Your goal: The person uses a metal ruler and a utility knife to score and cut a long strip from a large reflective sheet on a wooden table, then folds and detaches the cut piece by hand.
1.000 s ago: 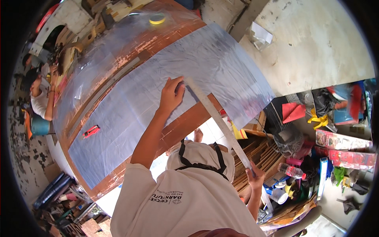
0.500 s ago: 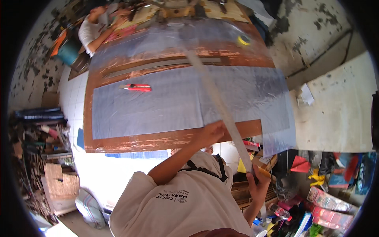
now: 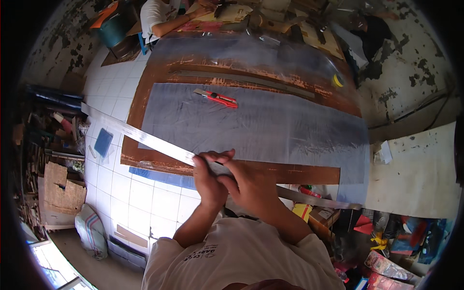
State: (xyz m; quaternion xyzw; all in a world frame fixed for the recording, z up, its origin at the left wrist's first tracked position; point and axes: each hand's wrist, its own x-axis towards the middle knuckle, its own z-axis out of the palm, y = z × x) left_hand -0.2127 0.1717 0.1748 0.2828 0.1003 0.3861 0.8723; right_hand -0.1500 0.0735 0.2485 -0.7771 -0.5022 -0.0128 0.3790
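Note:
A long flat metal straightedge slants across in front of me, its left end out over the tiled floor and its right end past the table's near right side. My left hand wraps round its middle. Close beside it, my right hand grips the same bar, thumb and fingers folded about it. Beyond my hands, a bluish clear plastic sheet lies on the brown worn table, hanging over at the right. A red utility knife rests on the sheet with its blade out.
A second flat strip lies along the table past the sheet. Yellow tape sits at the far right. Another person's arm reaches over the far left side. Cluttered goods fill the lower right; a filled sack stands lower left.
The straightedge has swung from pointing away over the sheet to lying crosswise before me. My left hand has closed on it, and my right hand now holds it near the middle. The view has shifted.

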